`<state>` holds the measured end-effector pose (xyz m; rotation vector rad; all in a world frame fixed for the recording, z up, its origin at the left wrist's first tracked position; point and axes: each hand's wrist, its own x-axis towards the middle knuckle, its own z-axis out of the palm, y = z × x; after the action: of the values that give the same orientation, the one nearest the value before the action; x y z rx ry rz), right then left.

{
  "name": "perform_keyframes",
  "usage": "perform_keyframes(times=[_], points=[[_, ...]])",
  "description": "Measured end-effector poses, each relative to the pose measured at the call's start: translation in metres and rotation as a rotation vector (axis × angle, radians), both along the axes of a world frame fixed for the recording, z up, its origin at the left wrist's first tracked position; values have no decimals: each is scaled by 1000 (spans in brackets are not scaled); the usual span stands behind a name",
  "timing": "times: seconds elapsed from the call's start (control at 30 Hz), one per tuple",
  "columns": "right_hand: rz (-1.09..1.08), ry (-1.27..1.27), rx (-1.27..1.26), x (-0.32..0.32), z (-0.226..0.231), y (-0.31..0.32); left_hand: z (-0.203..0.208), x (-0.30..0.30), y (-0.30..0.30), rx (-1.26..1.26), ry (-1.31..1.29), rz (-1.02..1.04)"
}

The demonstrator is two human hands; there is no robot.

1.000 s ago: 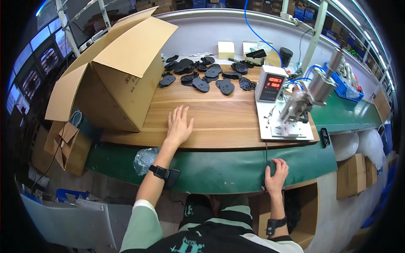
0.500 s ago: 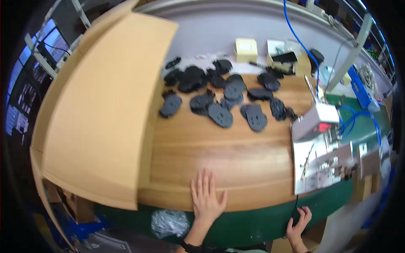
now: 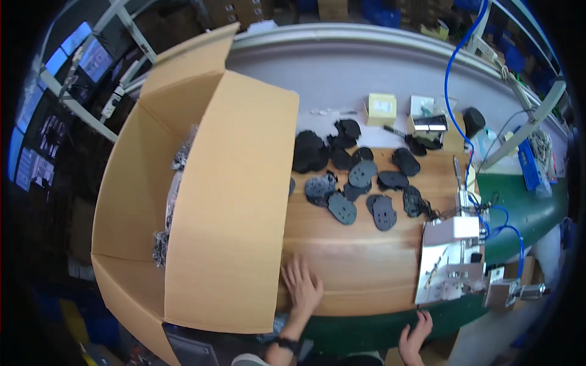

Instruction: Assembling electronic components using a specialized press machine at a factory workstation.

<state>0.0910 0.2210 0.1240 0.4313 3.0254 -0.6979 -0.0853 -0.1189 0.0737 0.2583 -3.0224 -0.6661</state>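
Note:
My left hand (image 3: pixel 302 287) lies palm down on the wooden board (image 3: pixel 357 271), fingers stretched out, with nothing in it. Its fingertips are close to the flap of a big open cardboard box (image 3: pixel 232 213) on the left. My right hand (image 3: pixel 416 334) hovers by the table's front edge, thumb and fingers apart, nothing visible in it. A metal fixture (image 3: pixel 458 228) with a white block and a base plate stands just beyond the right hand. Several dark oval plastic parts (image 3: pixel 383 215) lie scattered on the far half of the board, a few overlapping.
Silvery plastic bags (image 3: pixel 160 247) show inside the box. A small yellowish carton (image 3: pixel 381 110) stands along the back wall, beside an open box holding a dark flat object (image 3: pixel 430 123). A blue air hose (image 3: pixel 447 79) hangs down to the fixture. Green tabletop (image 3: pixel 519 201) extends at the right.
The view has shifted, so the cardboard box's inside now shows and its flap hides part of the clear bag near the front edge. My left hand remains flat on the board.

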Motion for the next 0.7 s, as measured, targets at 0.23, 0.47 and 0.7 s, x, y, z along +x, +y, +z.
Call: perform_keyframes(times=[0.23,0.47,0.7], points=[[467,335,-397,-217,45,-127,-22,-38,1,-167,-55,21],[607,721,-487,-479,-8,-263,-23,-35,-9,-198,-69,59],[657,423,-163,-604,-50,-328,-22,-39,-5,-206,-58,9]])
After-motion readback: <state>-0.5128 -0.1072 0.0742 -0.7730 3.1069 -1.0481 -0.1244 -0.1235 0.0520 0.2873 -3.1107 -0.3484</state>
